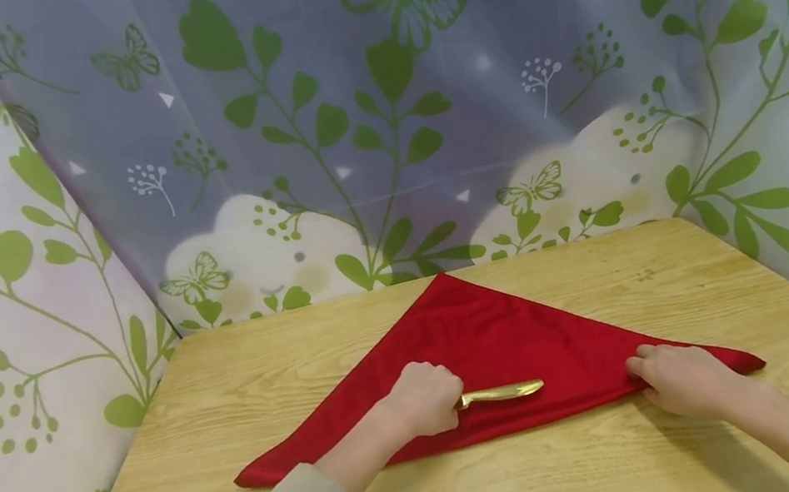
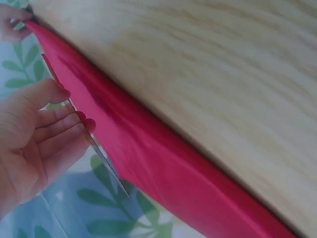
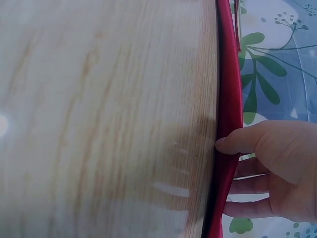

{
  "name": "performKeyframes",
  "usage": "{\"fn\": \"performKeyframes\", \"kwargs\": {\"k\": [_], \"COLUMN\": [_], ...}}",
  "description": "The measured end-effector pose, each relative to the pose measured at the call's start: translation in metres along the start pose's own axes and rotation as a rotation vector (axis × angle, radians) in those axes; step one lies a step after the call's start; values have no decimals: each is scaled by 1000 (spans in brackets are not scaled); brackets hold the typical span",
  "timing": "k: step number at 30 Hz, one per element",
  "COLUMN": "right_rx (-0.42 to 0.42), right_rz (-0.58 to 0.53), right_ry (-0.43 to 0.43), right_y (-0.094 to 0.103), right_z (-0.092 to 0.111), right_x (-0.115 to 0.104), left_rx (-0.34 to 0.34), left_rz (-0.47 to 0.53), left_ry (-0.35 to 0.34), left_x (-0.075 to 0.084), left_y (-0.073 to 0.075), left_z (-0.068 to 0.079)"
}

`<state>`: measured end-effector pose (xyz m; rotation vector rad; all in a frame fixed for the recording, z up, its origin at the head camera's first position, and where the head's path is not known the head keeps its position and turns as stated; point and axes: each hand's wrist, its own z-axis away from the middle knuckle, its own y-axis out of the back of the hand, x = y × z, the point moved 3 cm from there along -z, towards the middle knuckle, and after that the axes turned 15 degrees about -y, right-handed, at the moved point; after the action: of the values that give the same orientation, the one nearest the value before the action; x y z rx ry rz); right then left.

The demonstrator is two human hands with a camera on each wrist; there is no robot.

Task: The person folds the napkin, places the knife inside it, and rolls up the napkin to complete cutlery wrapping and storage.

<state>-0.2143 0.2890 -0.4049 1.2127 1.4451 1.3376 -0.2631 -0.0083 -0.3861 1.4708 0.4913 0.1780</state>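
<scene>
A red cloth napkin [image 1: 521,337] lies folded in a triangle on the table, its point towards the back wall. My left hand [image 1: 427,399] grips a gold table knife [image 1: 503,392] just above the napkin's middle; one end sticks out to the right. In the left wrist view the knife [image 2: 110,166] shows as a thin strip between the thumb and fingers. Near the napkin's right corner, my right hand [image 1: 681,378] pinches its front edge. The right wrist view has the thumb on the near side of the napkin [image 3: 230,99], with the fingers of the hand [image 3: 277,168] beyond it.
The light wooden table [image 1: 267,365] reaches back to a patterned fabric wall [image 1: 314,106] with green leaves and butterflies. Similar fabric hangs on the left [image 1: 12,274] and right sides.
</scene>
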Motion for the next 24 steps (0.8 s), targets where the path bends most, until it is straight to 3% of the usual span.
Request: {"fn": "performKeyframes", "kwargs": {"k": [10, 15, 24], "right_rx": [-8, -11, -5], "right_rz": [-4, -2, -13], "right_ry": [-13, -12, -10], "right_y": [-1, -2, -1], "right_z": [0, 0, -1], "right_x": [0, 0, 0], "left_rx": [-44, -84, -99], "left_rz": [5, 79, 77], "left_ry": [-4, 5, -1], "left_x": [18, 21, 21], "left_y": [-1, -3, -2], "left_z": [-14, -14, -12]}}
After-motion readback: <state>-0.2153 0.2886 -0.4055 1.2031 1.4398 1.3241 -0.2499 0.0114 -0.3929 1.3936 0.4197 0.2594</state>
